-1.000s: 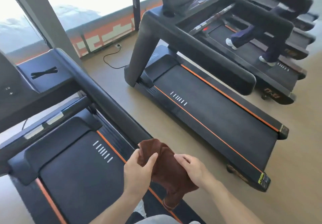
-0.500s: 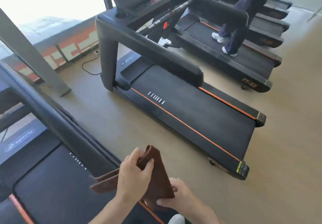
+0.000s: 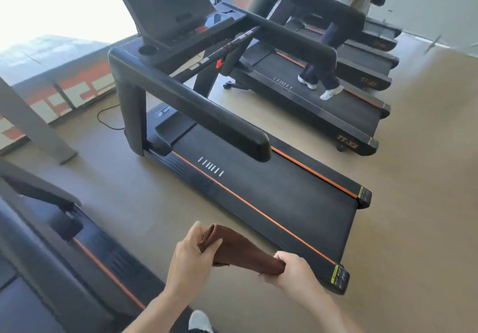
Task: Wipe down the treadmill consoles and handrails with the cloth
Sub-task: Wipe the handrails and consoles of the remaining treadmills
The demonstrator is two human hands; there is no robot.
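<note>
Since half a second earlier, both hands had drawn apart along the cloth (image 3: 240, 251), stretching the bunched brown fabric into a longer fold, and the view had swung so that the middle treadmill (image 3: 258, 185) filled the centre. At about 6 o'clock in the picture, the left hand (image 3: 191, 262) pinched the upper end of the cloth between thumb and curled fingers (image 3: 200, 231), while the right hand (image 3: 294, 272) gripped the lower end, its fingers wrapped round the rolled edge. Held between the two hands, the cloth hung in the air above the tan floor (image 3: 129, 198), near the rear corner of the middle treadmill but not touching it.

That treadmill ran from 11 o'clock down toward 5 o'clock, its black belt edged by orange stripes. Its near handrail (image 3: 207, 118) reached out over the belt, and its console (image 3: 165, 9) rose at 12 o'clock, with a round cup holder (image 3: 148, 49) just beside its base. Another treadmill (image 3: 51, 268) lay at 8 o'clock, only partly in view. At 1 o'clock a person (image 3: 323, 74) in dark trousers and white shoes stood on a third treadmill (image 3: 336, 115). A black cable (image 3: 108, 119) curled on the floor at 10 o'clock. The wearer's own white shoe (image 3: 199, 321) showed at the bottom edge.
</note>
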